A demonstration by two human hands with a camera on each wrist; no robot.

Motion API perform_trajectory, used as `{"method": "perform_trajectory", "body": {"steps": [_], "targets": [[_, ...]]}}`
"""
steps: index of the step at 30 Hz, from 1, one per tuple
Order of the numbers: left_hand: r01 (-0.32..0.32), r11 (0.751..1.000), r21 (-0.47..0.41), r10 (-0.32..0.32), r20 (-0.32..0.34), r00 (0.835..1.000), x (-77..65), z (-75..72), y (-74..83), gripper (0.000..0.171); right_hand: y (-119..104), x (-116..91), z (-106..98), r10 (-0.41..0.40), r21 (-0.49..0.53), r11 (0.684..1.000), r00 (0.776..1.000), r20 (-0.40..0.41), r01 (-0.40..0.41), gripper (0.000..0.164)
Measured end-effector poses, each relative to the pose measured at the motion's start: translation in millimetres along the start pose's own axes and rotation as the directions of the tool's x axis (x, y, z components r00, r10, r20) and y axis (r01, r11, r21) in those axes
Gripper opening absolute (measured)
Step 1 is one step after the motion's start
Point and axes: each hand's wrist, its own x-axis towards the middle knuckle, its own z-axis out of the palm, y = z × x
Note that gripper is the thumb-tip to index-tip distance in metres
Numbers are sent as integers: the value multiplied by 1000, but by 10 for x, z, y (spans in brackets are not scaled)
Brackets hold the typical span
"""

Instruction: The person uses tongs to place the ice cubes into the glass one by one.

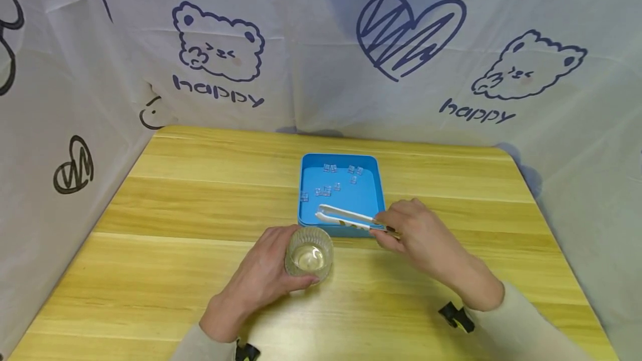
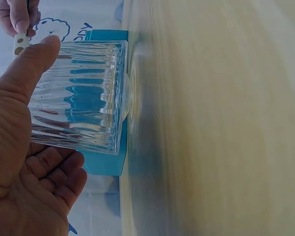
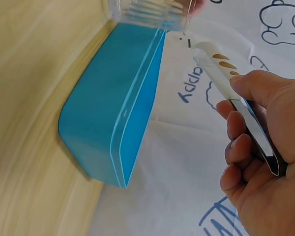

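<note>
My left hand point(image 1: 268, 266) holds a clear ribbed glass point(image 1: 323, 255) at the near-left corner of a blue box point(image 1: 343, 231). In the left wrist view, the thumb point(image 2: 27, 69) lies along one side of the glass and the curled fingers lie along the other. The right hand point(image 1: 418, 233) grips a pair of white-tipped tongs point(image 1: 351, 215) with metal handles. Their tips are over the near-left part of the open box, with a small clear piece point(image 3: 196, 60) showing at the tips. Several small clear cubes point(image 1: 337, 186) lie on the box floor.
A light wooden table point(image 1: 210, 194) carries the box. White cloth point(image 1: 311, 43) with dark drawings of bears and hearts hangs behind and at the sides. Black straps point(image 1: 456, 316) show near both sleeves.
</note>
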Motion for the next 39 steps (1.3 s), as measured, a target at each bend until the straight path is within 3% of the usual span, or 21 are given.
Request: {"method": "perform_trajectory", "body": {"steps": [4, 18, 39], "targets": [[6, 1000, -6, -6, 1, 1000, -4, 3, -3, 98, -60, -31, 25, -35, 30, 999, 999, -10, 35, 15], [2, 1000, -10, -2, 1, 1000, -2, 13, -14, 97, -166, -95, 130, -33, 103, 994, 996, 77, 25, 11], [-9, 1000, -12, 9, -1, 1000, -8, 27, -27, 96, -204, -78, 123, -19, 75, 997, 991, 132, 10, 12]]}}
